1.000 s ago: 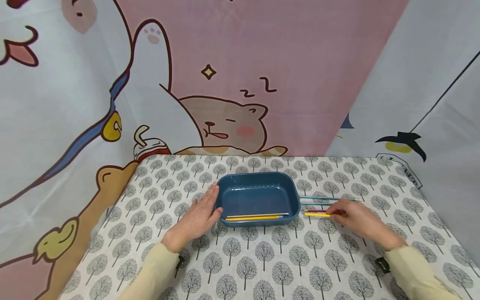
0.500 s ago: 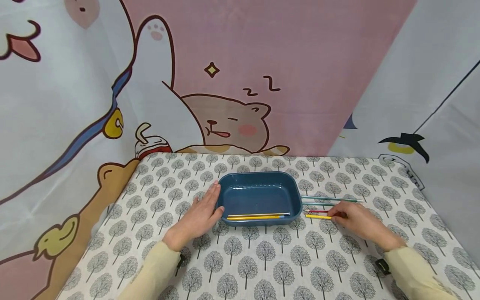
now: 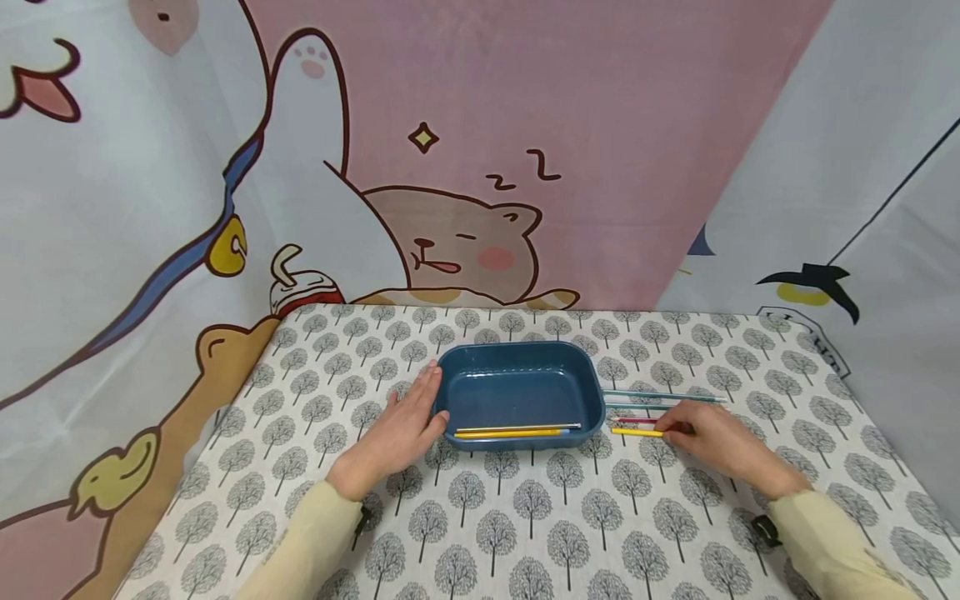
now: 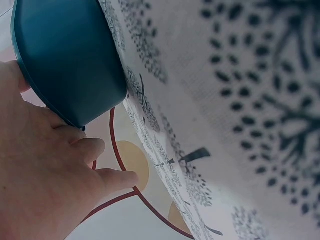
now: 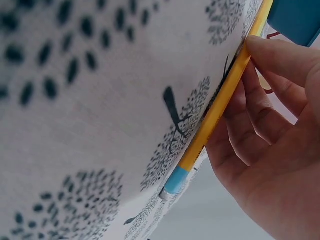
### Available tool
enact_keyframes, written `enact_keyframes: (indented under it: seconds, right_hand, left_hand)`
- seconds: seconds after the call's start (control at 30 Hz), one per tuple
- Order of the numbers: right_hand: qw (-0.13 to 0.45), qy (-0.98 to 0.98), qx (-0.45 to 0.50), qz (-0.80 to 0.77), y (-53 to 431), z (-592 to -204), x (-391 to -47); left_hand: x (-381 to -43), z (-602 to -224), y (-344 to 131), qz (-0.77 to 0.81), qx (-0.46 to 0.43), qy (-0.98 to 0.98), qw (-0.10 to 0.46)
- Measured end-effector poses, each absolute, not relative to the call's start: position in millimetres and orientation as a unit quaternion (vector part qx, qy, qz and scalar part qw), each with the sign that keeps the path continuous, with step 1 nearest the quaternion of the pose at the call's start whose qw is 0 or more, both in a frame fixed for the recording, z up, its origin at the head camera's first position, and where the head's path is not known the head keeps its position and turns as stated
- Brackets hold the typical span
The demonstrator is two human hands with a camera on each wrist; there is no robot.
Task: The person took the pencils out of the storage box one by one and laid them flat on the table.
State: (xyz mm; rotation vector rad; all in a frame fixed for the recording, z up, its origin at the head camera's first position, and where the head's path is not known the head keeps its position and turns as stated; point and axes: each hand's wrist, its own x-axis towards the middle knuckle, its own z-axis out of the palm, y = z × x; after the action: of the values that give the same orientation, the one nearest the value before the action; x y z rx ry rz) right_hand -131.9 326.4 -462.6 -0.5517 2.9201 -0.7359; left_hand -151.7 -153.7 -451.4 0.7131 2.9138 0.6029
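Observation:
A dark blue rectangular dish [image 3: 517, 398] sits on the table, with two yellowish pencils [image 3: 510, 434] lying along its near side. My left hand [image 3: 397, 429] rests against the dish's left wall, fingers mostly straight; the left wrist view shows its fingertips at the rim of the dish [image 4: 72, 65]. Right of the dish, my right hand [image 3: 708, 435] pinches a yellow pencil [image 3: 636, 432] between thumb and fingers. In the right wrist view this yellow pencil [image 5: 215, 112] has a light blue band at its end and lies along the cloth. A red pencil [image 3: 632, 421] lies just beyond it, partly hidden by the hand.
Two thin greenish pencils [image 3: 663, 396] lie to the right of the dish, beyond the red one, their left ends close to its wall. A tree-print cloth [image 3: 495, 517] covers the table. Cartoon-printed hangings [image 3: 600, 167] stand behind and at the sides.
The head view has shifted slightly. Both hands stay in place, the left at the dish and the right at the yellow pencil.

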Motion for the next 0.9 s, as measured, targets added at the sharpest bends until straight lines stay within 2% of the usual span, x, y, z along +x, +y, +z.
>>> enact_keyframes:
  seconds: [0.63, 0.9]
  right_hand:
    - [0.033, 0.953, -0.187, -0.237, 324.5, -459.2, -132.6]
    - [-0.009, 0.96, -0.157, -0.23, 318.1, -442.9, -121.2]
  left_hand:
    - [-159.8, -448.3, -155.0, 0.197, 0.233, 0.952, 0.038]
    - [-158.9, -446.8, -155.7, 0.196, 0.233, 0.953, 0.011]
